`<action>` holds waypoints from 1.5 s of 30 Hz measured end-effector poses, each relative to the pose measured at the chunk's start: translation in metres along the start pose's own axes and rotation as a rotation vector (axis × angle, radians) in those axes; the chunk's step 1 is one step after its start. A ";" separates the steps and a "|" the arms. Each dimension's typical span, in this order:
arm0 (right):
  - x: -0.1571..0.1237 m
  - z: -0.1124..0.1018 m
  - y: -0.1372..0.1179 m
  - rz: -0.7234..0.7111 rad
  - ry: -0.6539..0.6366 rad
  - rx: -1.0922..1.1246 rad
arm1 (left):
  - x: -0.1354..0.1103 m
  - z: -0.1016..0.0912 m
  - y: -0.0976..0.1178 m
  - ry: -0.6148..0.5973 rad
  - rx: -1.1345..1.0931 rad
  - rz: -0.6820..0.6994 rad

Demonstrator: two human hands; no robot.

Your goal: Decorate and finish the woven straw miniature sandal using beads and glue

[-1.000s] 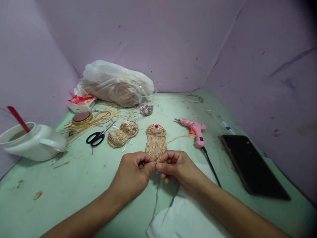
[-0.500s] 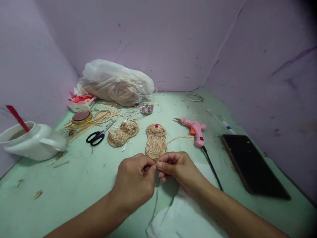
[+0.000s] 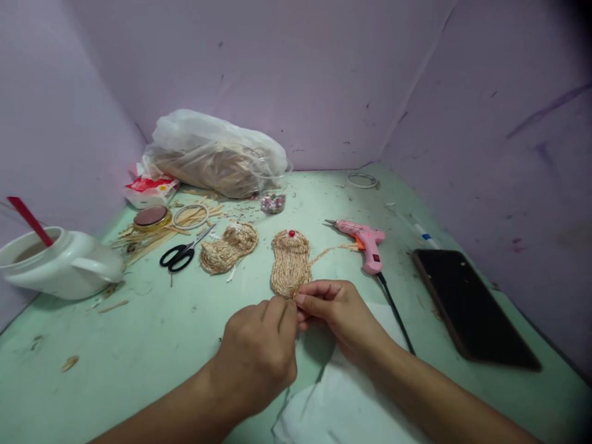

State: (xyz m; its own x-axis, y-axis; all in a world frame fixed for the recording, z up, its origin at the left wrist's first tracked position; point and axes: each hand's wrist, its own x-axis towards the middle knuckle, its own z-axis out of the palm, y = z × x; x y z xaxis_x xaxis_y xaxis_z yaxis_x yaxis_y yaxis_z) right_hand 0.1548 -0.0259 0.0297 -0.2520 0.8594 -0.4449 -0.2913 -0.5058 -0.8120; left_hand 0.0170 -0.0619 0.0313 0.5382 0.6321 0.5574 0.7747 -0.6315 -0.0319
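Observation:
A small slipper of coiled tan fibre cord (image 3: pixel 290 268), with a red bead on its strap, lies at the centre of the table. Just below its heel end, my right hand (image 3: pixel 335 311) pinches a bit of tan cord (image 3: pixel 295 295) between thumb and forefinger. My left hand (image 3: pixel 261 351) is closed against those fingertips, knuckles up; whatever it grips is hidden. From the slipper's right side a loose cord (image 3: pixel 330 250) runs to the pink glue gun (image 3: pixel 363 240). A second slipper (image 3: pixel 229 248) lies tilted to the left, beside black-handled scissors (image 3: pixel 181 254).
At left stands a white pot (image 3: pixel 87 271) with a red stick. Behind are a stuffed plastic bag (image 3: pixel 217 154), tape rolls (image 3: pixel 190 217) and a clear cup of beads (image 3: pixel 272 202). A dark phone (image 3: pixel 472 308) lies right, a white sheet (image 3: pixel 342 401) in front.
My left hand has turned over, knuckles up, and its fingers now cover more of the meeting point. The right hand keeps its pinch, shifted only slightly. The slippers stay put.

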 end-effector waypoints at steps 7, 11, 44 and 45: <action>0.000 0.000 -0.002 -0.013 -0.013 -0.037 | 0.000 -0.002 0.006 -0.101 0.169 0.133; 0.003 -0.005 0.000 -0.057 -0.025 -0.089 | 0.000 -0.003 0.002 -0.122 0.028 0.086; -0.011 -0.005 -0.015 -0.349 -0.184 -0.267 | 0.015 -0.021 -0.013 0.066 -0.760 -0.465; -0.011 -0.005 -0.014 -0.366 -0.166 -0.277 | 0.015 -0.021 -0.013 0.061 -0.795 -0.531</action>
State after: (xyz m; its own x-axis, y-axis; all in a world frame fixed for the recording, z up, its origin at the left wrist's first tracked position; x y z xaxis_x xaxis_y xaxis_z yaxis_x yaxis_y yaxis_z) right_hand 0.1664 -0.0277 0.0443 -0.3297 0.9419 -0.0637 -0.1369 -0.1144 -0.9840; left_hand 0.0082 -0.0538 0.0581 0.1462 0.9135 0.3797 0.4489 -0.4033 0.7974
